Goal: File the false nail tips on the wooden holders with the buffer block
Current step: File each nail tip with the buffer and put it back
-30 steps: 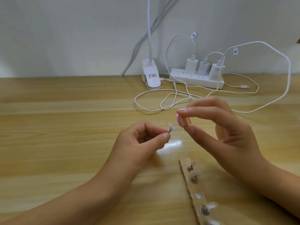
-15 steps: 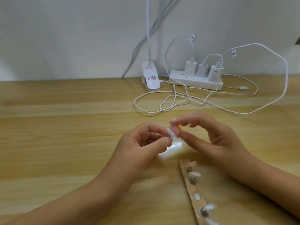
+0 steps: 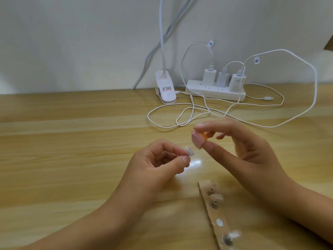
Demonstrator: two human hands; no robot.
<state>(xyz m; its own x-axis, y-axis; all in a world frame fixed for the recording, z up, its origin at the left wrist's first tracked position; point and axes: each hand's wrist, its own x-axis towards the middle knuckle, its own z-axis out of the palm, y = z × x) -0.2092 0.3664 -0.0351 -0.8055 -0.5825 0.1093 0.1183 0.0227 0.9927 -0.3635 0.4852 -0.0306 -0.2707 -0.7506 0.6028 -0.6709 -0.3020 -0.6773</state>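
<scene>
Bench [image 3: 72, 141]: pale wood grain, smooth, satin sheen with one bright glare patch.
Buffer block [image 3: 198, 140]: matt pink abrasive face, orange foam-like core.
Nail tip [image 3: 189, 152]: thin translucent plastic, faintly glossy.
Holder strip [image 3: 210, 212]: brown, matt, like thin wood or card.
Studs [image 3: 214, 204]: dull grey metal.
Power strip [image 3: 216, 91]: smooth white plastic.
Cables [image 3: 315, 87]: smooth white sheath.
Wall [image 3: 72, 42]: matt, pale.

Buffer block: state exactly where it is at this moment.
In the head view, the buffer block is right of centre above the wooden table, pinched by the right hand, just up-right of the nail tip the left hand holds.
</scene>
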